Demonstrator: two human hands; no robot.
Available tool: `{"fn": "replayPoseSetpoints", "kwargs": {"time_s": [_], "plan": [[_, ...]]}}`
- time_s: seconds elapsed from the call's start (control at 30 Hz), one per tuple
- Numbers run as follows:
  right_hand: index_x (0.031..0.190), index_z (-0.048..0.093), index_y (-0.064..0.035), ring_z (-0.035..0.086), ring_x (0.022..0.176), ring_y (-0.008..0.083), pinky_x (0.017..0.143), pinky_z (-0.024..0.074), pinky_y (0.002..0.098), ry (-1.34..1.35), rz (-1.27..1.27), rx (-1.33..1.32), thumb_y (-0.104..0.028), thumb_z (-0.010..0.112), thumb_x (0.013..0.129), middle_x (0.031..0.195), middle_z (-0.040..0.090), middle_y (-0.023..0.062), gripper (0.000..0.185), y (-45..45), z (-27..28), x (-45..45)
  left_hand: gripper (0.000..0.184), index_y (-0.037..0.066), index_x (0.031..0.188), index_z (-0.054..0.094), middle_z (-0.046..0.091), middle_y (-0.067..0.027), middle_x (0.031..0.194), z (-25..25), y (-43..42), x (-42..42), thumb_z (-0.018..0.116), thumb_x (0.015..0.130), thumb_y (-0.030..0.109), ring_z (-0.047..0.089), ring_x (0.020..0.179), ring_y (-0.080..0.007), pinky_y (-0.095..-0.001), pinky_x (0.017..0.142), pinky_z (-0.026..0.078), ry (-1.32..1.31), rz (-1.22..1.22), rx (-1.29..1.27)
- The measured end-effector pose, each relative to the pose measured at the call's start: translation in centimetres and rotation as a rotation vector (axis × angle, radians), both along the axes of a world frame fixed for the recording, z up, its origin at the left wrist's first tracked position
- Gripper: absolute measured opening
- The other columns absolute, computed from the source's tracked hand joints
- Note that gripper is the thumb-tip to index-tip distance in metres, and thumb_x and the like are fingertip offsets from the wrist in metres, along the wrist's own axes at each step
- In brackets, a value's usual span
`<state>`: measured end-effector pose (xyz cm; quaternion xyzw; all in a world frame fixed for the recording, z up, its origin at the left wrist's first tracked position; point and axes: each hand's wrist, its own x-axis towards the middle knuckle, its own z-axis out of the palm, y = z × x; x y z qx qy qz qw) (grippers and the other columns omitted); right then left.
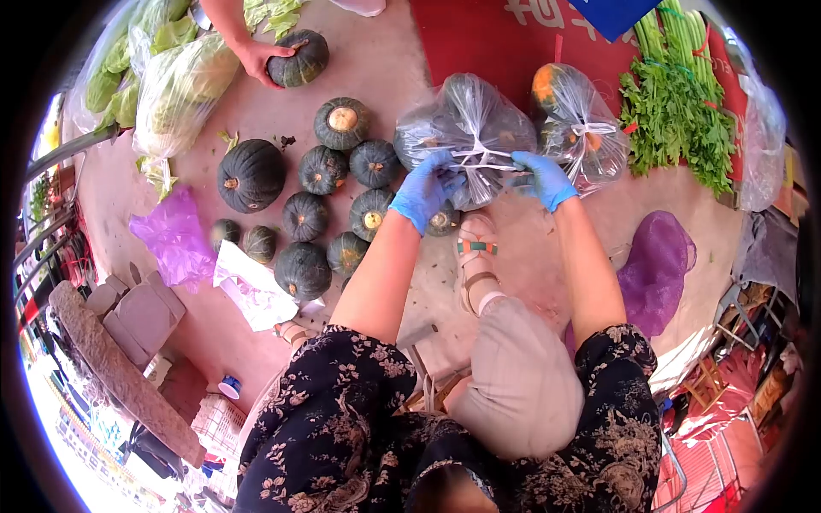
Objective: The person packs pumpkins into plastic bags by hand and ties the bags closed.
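Observation:
A clear plastic bag [500,120] full of dark green pumpkins lies on the floor in front of me, its neck gathered into a whitish knot. My left hand [428,190], in a blue glove, grips the left end of the knotted plastic. On the other side, my right hand [547,181], gloved the same way, pinches the right end. The plastic is stretched between them. Just right of it sits a second tied bag [592,141] with green and orange pumpkins inside. Loose pumpkins [306,215] lie in a group by my left hand.
Another person's hand [263,61] touches a pumpkin [299,58] at upper left. Bagged cabbages [184,103] lie beyond. Celery bunches [680,111] are at upper right. A purple mesh sack [657,274], a purple plastic bag [178,235] and white paper [252,291] lie around.

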<state>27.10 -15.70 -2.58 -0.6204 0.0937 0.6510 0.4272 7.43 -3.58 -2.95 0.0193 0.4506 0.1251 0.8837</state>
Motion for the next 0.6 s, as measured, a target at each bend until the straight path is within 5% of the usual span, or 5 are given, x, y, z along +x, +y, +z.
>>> {"fn": "replayPoseSetpoints", "kwargs": {"time_s": [0.07, 0.2, 0.3, 0.4, 0.6], "plan": [[0.079, 0.060, -0.0117, 0.060, 0.072, 0.0191, 0.071, 0.0483, 0.0368, 0.088, -0.094, 0.002, -0.029, 0.057, 0.084, 0.080, 0.064, 0.0059, 0.018, -1.7, -2.5, 0.9, 0.011, 0.009, 0.075, 0.055, 0.054, -0.0030, 0.070, -1.7, -0.5, 0.0, 0.059, 0.079, 0.018, 0.054, 0.081, -0.0200, -0.0408, 0.081, 0.045, -0.167, 0.256, -0.266], [0.073, 0.056, -0.0111, 0.059, 0.074, 0.0227, 0.075, 0.0482, 0.0430, 0.222, -0.481, 0.155, -0.025, 0.054, 0.084, 0.073, 0.060, 0.0065, 0.017, -1.5, -3.0, -0.1, 0.017, 0.014, 0.069, 0.047, 0.047, 0.0001, 0.065, -2.6, -1.5, 1.9, 0.058, 0.079, 0.023, 0.050, 0.071, -0.0149, -0.0296, 0.066, 0.041, -0.164, 0.621, -0.489], [0.070, 0.054, -0.0065, 0.058, 0.082, 0.0251, 0.079, 0.0479, 0.0435, 0.175, -0.596, 0.366, -0.019, 0.050, 0.085, 0.077, 0.059, 0.0100, 0.020, 1.6, 1.3, -0.2, 0.015, 0.009, 0.068, 0.048, 0.052, 0.0000, 0.066, -0.7, 1.1, 2.5, 0.055, 0.080, 0.016, 0.053, 0.075, -0.0207, -0.0381, 0.076, 0.045, -0.216, 0.398, -0.406], [0.069, 0.053, -0.0012, 0.058, 0.085, 0.0267, 0.083, 0.0460, 0.0424, 0.039, -0.592, 0.581, -0.014, 0.047, 0.085, 0.086, 0.061, 0.0146, 0.022, 4.6, 4.4, 0.4, 0.015, 0.009, 0.068, 0.049, 0.056, -0.0037, 0.071, 2.0, 3.6, 4.8, 0.054, 0.081, 0.013, 0.056, 0.080, -0.0214, -0.0376, 0.080, 0.046, -0.170, 0.132, 0.116], [0.074, 0.053, 0.0027, 0.057, 0.084, 0.0263, 0.087, 0.0437, 0.0373, -0.202, -0.653, 0.834, -0.013, 0.045, 0.087, 0.088, 0.059, 0.0172, 0.022, 6.7, 7.2, 0.9, 0.009, 0.005, 0.088, 0.058, 0.059, -0.0040, 0.085, 7.0, 4.7, 7.8, 0.059, 0.080, 0.010, 0.058, 0.084, -0.0172, -0.0305, 0.085, 0.044, -0.262, -0.023, 0.560]]}}
